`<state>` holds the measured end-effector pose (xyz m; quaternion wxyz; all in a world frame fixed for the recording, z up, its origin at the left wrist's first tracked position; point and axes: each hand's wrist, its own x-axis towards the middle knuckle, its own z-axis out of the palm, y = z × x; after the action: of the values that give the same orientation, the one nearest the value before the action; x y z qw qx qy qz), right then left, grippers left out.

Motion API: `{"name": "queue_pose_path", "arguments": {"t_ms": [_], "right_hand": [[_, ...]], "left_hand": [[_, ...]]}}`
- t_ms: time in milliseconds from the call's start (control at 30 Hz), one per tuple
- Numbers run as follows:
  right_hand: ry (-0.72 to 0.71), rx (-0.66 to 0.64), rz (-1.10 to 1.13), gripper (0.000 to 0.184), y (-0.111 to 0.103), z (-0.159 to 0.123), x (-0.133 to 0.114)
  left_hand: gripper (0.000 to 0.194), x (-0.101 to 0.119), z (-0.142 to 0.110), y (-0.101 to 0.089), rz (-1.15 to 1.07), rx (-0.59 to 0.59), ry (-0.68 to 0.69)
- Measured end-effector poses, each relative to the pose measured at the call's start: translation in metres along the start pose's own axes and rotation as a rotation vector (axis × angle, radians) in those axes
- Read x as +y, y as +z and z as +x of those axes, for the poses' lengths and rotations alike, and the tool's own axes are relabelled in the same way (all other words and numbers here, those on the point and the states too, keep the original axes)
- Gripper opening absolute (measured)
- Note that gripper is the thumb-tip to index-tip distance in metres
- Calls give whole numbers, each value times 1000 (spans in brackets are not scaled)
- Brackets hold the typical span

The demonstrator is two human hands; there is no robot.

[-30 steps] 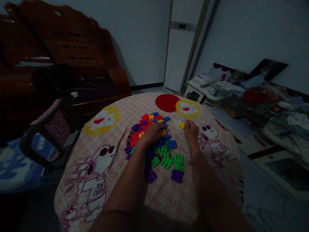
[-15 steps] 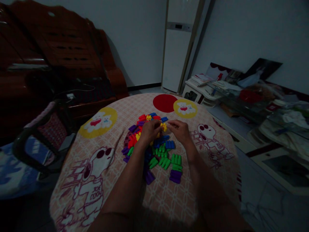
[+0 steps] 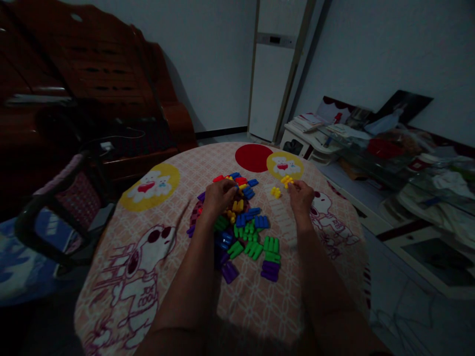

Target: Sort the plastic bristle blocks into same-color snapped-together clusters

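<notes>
Patterned tablecloth (image 3: 256, 309) carries coloured blocks (image 3: 253, 250) at 4 o'clock from the left hand (image 3: 218, 198) (grip not discernible); right hand (image 3: 302, 196) pinches a yellow block (image 3: 287, 181) at its 10 o'clock; second yellow block (image 3: 275, 192) lies at 9 o'clock.

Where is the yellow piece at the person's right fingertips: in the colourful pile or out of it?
Out: the right hand holds the yellow piece to the right of the colourful pile, with tablecloth showing between.
</notes>
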<state>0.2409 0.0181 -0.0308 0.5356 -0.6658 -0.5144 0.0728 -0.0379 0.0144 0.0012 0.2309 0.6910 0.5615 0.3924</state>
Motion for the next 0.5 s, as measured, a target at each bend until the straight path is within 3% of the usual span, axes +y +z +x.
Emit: {"name": "queue_pose_path", "arguments": {"t_ms": [267,500], "right_hand": [[-42,-112,-181,19,13,-5,10],[-126,-206,-247,29,9,-6,8]], "left_hand": [[21,-11,1,-7,121,-59,-21],[23,-14,2,-4,186,-102,11]]}}
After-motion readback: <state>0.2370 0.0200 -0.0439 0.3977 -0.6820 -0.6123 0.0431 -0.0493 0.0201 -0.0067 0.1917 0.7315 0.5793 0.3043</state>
